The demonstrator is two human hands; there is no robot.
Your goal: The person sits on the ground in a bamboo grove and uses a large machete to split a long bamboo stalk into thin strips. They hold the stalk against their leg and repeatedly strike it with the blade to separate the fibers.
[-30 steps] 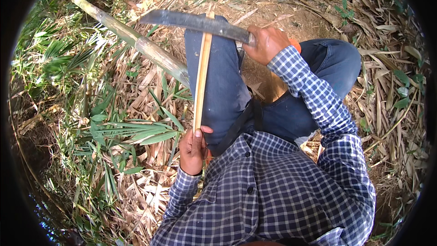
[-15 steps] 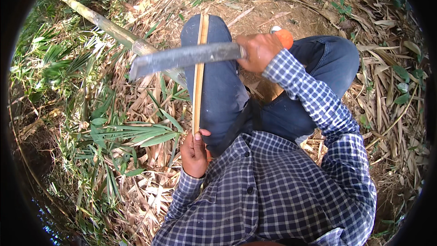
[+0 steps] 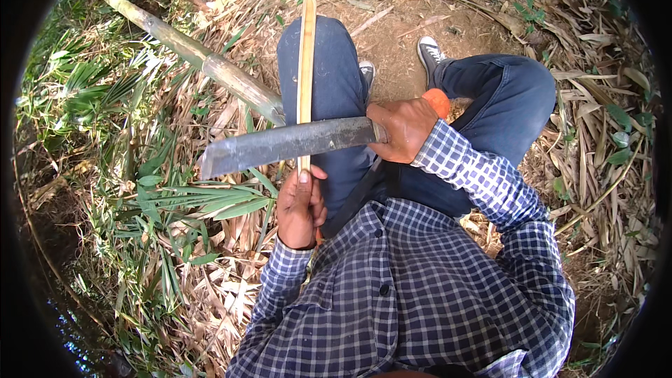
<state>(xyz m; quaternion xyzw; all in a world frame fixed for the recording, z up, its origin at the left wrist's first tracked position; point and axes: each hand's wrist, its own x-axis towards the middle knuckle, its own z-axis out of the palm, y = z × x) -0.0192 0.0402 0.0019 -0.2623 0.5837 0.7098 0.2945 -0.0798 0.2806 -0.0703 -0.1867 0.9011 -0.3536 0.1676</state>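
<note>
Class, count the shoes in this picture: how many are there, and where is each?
2: the left shoe, partly hidden behind the left knee, and the right shoe, beyond the right hand, partly under the trouser cuff.

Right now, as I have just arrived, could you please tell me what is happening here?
A person's right hand grips a big knife, and the left hand pinches the near end of a thin wooden strip. The strip runs along the left leg. The knife crosses over it close to the left hand; I cannot tell if they touch. A long pole is off to the left.
</note>
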